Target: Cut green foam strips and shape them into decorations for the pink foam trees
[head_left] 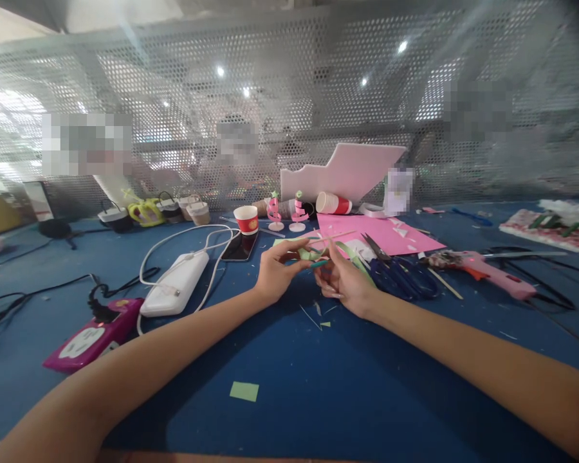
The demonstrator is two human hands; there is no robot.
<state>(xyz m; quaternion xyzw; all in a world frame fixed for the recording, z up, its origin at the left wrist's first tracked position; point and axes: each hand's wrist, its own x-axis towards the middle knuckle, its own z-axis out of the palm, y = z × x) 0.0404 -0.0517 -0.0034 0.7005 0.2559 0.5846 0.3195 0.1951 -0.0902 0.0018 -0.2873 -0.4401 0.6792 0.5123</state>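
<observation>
My left hand and my right hand meet over the blue table, both pinched on a light green paper strip that curls between the fingertips. A thin wooden stick runs from the strip up to the right. The strip trails off to the right past my right hand. A pink paper sheet lies just behind the hands, and black scissors lie right of my right hand.
A pink glue gun with its cord lies at the right. A white power bank, a phone, a red paper cup and a magenta power strip are at the left. A green paper square lies near me. Perforated screen behind.
</observation>
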